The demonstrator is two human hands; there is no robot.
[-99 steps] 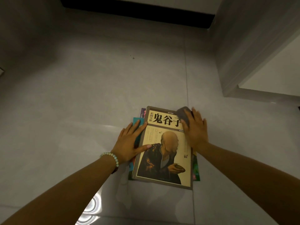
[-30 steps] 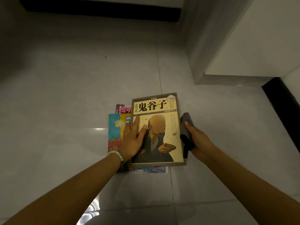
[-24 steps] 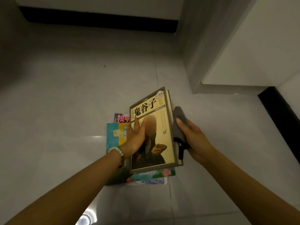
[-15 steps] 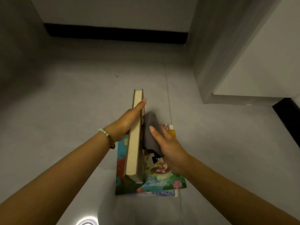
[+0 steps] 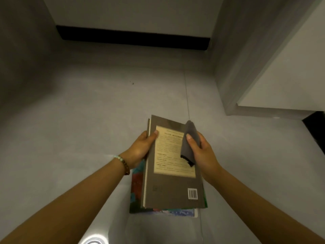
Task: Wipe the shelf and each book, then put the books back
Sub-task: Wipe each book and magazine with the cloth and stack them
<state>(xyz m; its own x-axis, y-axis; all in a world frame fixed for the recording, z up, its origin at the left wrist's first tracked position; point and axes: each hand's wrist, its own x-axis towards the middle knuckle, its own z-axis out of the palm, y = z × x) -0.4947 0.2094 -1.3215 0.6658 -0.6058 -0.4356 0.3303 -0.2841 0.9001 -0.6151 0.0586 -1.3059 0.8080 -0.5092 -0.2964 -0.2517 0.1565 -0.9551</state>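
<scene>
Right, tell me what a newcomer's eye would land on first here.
The grey book at the centre, with its back cover and barcode facing up, draws the eye first. The left hand grips its left edge, while the right hand holds a grey cloth over its right side. Beneath, colourful books lie stacked on the pale floor.

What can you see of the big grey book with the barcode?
The book is a thick volume with a dull grey-brown cover, back cover facing the camera, bearing a cream text panel and a white barcode at its near right corner. Pale page edges show along its left side. The left hand grips that side, thumb on the cover; the right hand holds a grey cloth at the right edge. It is above colourful books on the floor.
</scene>
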